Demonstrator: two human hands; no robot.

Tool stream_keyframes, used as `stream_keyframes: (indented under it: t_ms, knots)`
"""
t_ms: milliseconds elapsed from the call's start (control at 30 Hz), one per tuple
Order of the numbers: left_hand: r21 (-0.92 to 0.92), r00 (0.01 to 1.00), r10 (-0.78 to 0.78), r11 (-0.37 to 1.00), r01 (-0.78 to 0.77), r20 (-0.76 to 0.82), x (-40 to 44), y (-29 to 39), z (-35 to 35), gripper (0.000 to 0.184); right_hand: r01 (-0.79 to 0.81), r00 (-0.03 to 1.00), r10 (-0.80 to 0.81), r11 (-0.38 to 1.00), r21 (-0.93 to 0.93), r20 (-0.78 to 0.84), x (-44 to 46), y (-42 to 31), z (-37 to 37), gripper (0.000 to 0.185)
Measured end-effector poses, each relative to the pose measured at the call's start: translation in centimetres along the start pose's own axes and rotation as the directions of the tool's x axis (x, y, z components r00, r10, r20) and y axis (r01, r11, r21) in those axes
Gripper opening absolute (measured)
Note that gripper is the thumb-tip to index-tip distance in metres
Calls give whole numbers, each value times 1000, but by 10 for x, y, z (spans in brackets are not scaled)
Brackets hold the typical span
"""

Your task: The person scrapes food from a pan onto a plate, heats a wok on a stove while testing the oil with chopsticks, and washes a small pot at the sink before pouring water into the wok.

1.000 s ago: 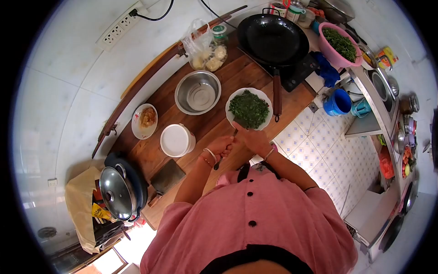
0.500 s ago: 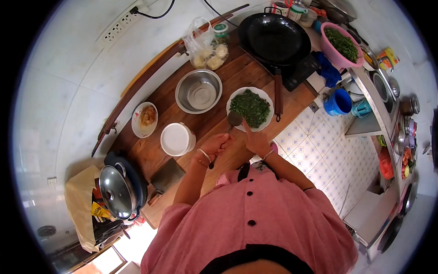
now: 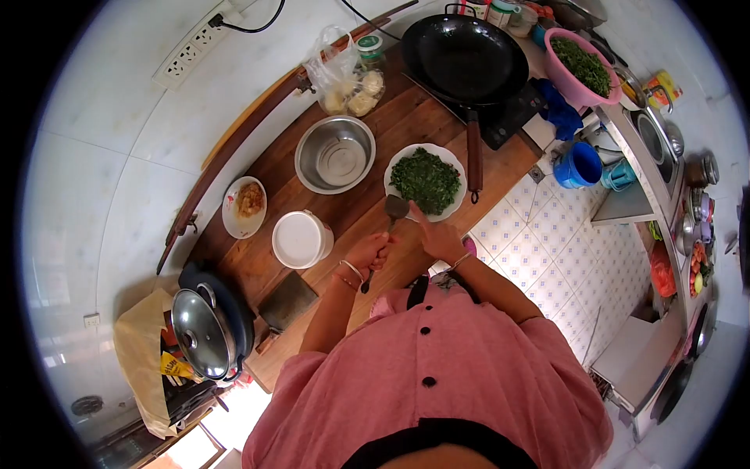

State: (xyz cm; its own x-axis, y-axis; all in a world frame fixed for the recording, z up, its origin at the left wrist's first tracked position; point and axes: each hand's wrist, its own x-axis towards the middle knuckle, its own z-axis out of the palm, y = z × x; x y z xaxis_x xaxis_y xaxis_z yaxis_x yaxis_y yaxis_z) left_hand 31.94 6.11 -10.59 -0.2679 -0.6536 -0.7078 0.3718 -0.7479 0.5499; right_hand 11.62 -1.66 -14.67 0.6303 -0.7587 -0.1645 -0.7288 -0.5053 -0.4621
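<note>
My left hand (image 3: 370,252) is closed around the handle of a dark metal spatula (image 3: 397,206). The spatula's blade is just outside the lower left rim of a white scalloped plate (image 3: 462,187). Chopped greens (image 3: 425,180) fill the plate. My right hand (image 3: 443,241) has its index finger stretched toward the plate's lower rim, close to the blade. Its other fingers look curled, with nothing visible in them. An empty steel bowl (image 3: 336,155) is left of the plate. Nearer my left hand is a white lidded tub (image 3: 301,239).
A black wok (image 3: 465,59) rests on a cooker, its handle (image 3: 474,152) reaching beside the plate. A small plate of brown food (image 3: 248,202), a cleaver (image 3: 287,302) and a lidded pot (image 3: 203,334) are left. A pink basin (image 3: 578,70) of greens is upper right.
The spatula's blade has come off the plate's lower edge and shifted slightly left, clear of my right fingertip. My left hand still holds the handle. The camera view has shifted slightly.
</note>
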Motion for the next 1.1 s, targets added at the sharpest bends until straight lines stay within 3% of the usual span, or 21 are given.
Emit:
stream_keyframes:
  t_ms: [67,100,133,167,200,233,267,300,333,367,467,533,633,1000,1100]
  knots:
    - [1,1000,16,1000,-15,-22,3,-4,-2,32,29,999,-21,985,168,-49,2,4,1,83]
    - [143,992,72,988,-57,-106,11,-10,-8,32,33,999,-25,986,165,-48,2,-1,-8,83]
    - [285,974,137,955,-82,-182,13,-13,-8,32,-51,999,44,822,567,27,-2,-12,-25,80]
    - [283,973,139,956,-83,-183,15,-16,-7,32,-145,989,75,499,855,124,-5,-19,-36,77]
    - [572,910,356,801,-180,-213,13,-17,-2,30,-146,989,74,500,854,125,-4,-21,-40,77]
    - [806,812,559,553,-214,-167,12,-18,3,28,-170,985,36,202,964,167,-1,-21,-44,78]
    - [804,812,560,553,-216,-167,12,-19,8,28,-194,981,-12,-116,974,194,2,-21,-47,80]
    - [874,730,675,414,-254,-107,11,-18,12,26,-194,981,-14,-113,975,193,5,-19,-50,80]
    - [926,636,771,263,-270,-33,10,-17,16,24,-245,970,-69,-296,923,235,9,-17,-53,79]
    - [926,633,773,264,-270,-36,10,-15,20,24,-296,955,-131,-465,835,266,11,-16,-55,78]
    - [972,658,752,187,-140,-50,0,-3,37,20,-301,954,-150,-517,801,261,13,-8,-51,76]
    - [990,713,692,139,26,-116,-9,6,48,17,-316,949,-181,-503,805,260,13,-6,-49,75]
    - [993,736,666,84,89,-122,-10,9,50,15,-325,945,-188,-490,809,266,11,-8,-49,73]
    - [988,724,681,4,154,-115,0,8,47,16,-291,957,-159,-475,830,244,6,-12,-50,74]
    - [985,704,696,31,168,-143,5,9,43,19,-285,954,-29,-390,876,298,-2,-30,-61,76]
